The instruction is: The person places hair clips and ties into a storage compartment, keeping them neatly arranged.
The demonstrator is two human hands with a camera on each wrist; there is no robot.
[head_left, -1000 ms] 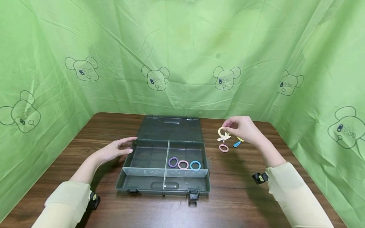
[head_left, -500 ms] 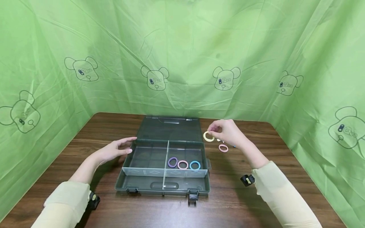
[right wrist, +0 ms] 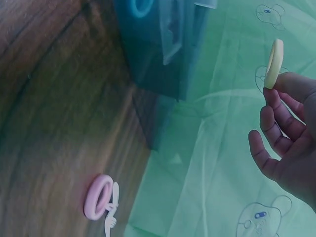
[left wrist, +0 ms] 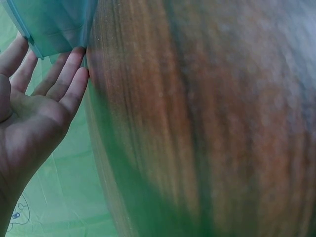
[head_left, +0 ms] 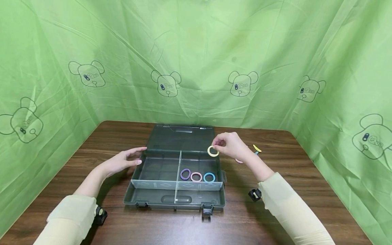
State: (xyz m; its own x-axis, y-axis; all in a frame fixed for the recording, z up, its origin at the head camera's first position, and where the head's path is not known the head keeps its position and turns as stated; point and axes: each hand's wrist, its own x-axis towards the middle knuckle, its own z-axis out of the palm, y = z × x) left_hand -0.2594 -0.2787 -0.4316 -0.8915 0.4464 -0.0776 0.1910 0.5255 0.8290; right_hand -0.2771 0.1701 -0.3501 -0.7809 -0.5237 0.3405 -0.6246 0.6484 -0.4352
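My right hand point(head_left: 229, 145) pinches a pale yellow hair tie point(right wrist: 280, 57) between thumb and fingertips, above the back edge of the right rear compartment. Below it stands a translucent grey divided box point(head_left: 159, 206), its lid point(head_left: 183, 139) laid back. In that compartment, near its front divider, lie a purple hair tie point(head_left: 185, 179), a pink hair tie point(head_left: 196, 181) and a blue hair tie point(head_left: 209, 181). At the box's left side is my left hand point(head_left: 120, 162); its extended fingertips touch the box in the left wrist view, gripping nothing.
Right of the box, partly behind my right forearm, lie another pink hair tie point(right wrist: 90, 203), a white hair clip point(right wrist: 113, 217), a yellow clip point(head_left: 257, 148) and a mostly hidden blue clip point(head_left: 256, 152). Green curtain point(head_left: 196, 41) surrounds the wooden table point(head_left: 239, 217).
My right hand has carried the yellow hair tie leftward from the clips on the table to above the box. The left hand stays at the box's side.
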